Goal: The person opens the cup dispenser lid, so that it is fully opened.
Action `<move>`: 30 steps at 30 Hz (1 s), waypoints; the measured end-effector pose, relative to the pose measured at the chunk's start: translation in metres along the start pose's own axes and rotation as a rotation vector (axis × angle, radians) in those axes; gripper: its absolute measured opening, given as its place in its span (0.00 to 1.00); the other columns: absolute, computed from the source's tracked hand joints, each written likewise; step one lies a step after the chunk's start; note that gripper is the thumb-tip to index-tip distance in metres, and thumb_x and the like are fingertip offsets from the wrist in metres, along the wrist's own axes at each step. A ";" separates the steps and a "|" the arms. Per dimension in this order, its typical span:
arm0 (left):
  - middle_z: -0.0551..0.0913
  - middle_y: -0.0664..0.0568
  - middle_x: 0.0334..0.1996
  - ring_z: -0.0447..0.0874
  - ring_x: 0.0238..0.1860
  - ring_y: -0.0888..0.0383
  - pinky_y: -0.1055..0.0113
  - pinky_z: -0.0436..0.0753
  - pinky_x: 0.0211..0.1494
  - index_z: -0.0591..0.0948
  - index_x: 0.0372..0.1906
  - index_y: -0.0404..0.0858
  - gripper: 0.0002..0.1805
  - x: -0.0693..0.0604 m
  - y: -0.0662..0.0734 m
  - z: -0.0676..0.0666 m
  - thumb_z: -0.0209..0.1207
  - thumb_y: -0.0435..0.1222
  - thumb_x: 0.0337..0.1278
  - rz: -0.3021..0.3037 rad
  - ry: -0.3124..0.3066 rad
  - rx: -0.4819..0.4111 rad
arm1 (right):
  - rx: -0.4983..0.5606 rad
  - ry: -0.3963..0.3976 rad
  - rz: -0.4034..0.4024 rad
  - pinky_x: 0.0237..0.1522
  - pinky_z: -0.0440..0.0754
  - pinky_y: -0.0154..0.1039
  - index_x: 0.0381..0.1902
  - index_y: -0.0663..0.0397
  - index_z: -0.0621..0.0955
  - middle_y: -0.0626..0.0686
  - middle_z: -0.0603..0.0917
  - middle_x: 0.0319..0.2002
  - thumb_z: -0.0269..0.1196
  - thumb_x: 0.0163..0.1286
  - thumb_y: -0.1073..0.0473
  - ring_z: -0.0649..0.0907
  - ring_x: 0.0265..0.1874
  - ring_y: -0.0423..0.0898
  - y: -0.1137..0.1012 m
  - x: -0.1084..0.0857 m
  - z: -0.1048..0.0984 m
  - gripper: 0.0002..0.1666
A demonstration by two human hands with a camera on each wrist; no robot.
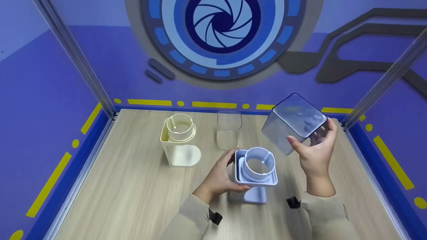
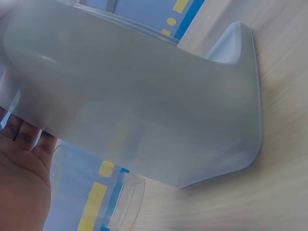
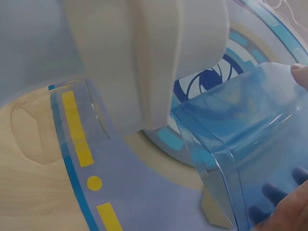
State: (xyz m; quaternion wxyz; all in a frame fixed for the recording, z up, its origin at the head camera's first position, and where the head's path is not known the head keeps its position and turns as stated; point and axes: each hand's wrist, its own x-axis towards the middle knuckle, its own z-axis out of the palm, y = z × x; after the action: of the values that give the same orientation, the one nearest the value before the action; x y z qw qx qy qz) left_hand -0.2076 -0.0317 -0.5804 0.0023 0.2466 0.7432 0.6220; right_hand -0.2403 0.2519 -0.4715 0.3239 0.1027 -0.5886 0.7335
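My left hand (image 1: 217, 176) grips the side of a light-blue plastic stand (image 1: 256, 183), which has a square-rimmed top, a round collar and a flat foot below. In the left wrist view the stand's body (image 2: 134, 96) fills much of the picture; whether its foot touches the table cannot be told. Raised to the right, my right hand (image 1: 317, 155) holds a see-through blue square container (image 1: 293, 118), tilted, with thumb and fingers at one corner. The container (image 3: 260, 130) stays apart from the stand. Some right-hand fingers show through its wall.
A cream stand (image 1: 170, 155) of like shape stands at the back left of the wooden table (image 1: 133, 200). A clear, colourless container (image 1: 229, 133) stands at the back middle. Blue-purple printed panels (image 1: 100, 60) close off the back and sides, with metal corner posts (image 1: 75, 50).
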 end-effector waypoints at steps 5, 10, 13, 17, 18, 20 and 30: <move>0.81 0.53 0.76 0.79 0.77 0.57 0.56 0.76 0.89 0.68 0.87 0.42 0.71 -0.001 -0.001 0.000 0.94 0.38 0.29 0.006 -0.003 0.002 | -0.088 0.029 0.087 0.72 0.82 0.29 0.80 0.56 0.64 0.54 0.76 0.70 0.85 0.41 0.84 0.81 0.67 0.51 0.011 0.000 -0.002 0.71; 0.81 0.54 0.77 0.79 0.78 0.57 0.56 0.75 0.90 0.68 0.87 0.45 0.71 -0.001 -0.001 0.000 0.94 0.39 0.29 -0.002 -0.003 -0.004 | -0.176 0.035 0.172 0.74 0.80 0.28 0.82 0.56 0.62 0.51 0.73 0.71 0.85 0.45 0.84 0.79 0.72 0.51 0.023 0.000 -0.006 0.71; 0.81 0.55 0.76 0.79 0.78 0.57 0.56 0.75 0.90 0.68 0.86 0.46 0.71 -0.001 -0.001 0.000 0.94 0.39 0.29 -0.007 -0.002 -0.008 | -0.228 0.026 0.228 0.75 0.80 0.27 0.82 0.56 0.59 0.51 0.70 0.74 0.85 0.48 0.81 0.76 0.77 0.55 0.031 0.001 -0.009 0.70; 0.81 0.55 0.77 0.79 0.78 0.57 0.56 0.74 0.90 0.68 0.87 0.45 0.71 -0.001 -0.001 0.000 0.94 0.39 0.28 -0.020 -0.002 -0.011 | -0.276 0.010 0.292 0.76 0.81 0.28 0.83 0.58 0.57 0.55 0.67 0.78 0.87 0.50 0.78 0.71 0.83 0.60 0.043 0.001 -0.015 0.71; 0.81 0.55 0.77 0.78 0.79 0.57 0.56 0.74 0.90 0.68 0.87 0.44 0.72 -0.001 0.000 0.000 0.94 0.39 0.29 -0.023 -0.002 -0.011 | -0.285 0.005 0.305 0.78 0.80 0.29 0.83 0.58 0.56 0.56 0.66 0.79 0.87 0.51 0.77 0.71 0.84 0.61 0.046 0.000 -0.016 0.71; 0.81 0.55 0.77 0.78 0.79 0.57 0.56 0.74 0.90 0.68 0.87 0.44 0.72 -0.001 0.000 0.000 0.94 0.39 0.28 -0.026 -0.001 -0.009 | -0.308 -0.005 0.323 0.81 0.78 0.33 0.84 0.60 0.55 0.58 0.65 0.80 0.87 0.51 0.76 0.69 0.85 0.61 0.052 -0.001 -0.018 0.72; 0.80 0.56 0.77 0.78 0.79 0.58 0.55 0.74 0.90 0.68 0.87 0.45 0.71 -0.001 0.001 0.000 0.94 0.38 0.29 -0.030 0.002 -0.012 | -0.433 -0.063 0.415 0.92 0.65 0.56 0.88 0.60 0.48 0.66 0.56 0.89 0.90 0.55 0.65 0.60 0.92 0.63 0.081 -0.008 -0.030 0.78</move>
State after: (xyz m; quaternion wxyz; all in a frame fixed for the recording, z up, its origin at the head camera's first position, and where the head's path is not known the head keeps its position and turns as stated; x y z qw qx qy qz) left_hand -0.2064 -0.0317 -0.5801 0.0122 0.2348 0.7430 0.6267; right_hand -0.2758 0.2690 -0.5483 0.1630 -0.0683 -0.7497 0.6378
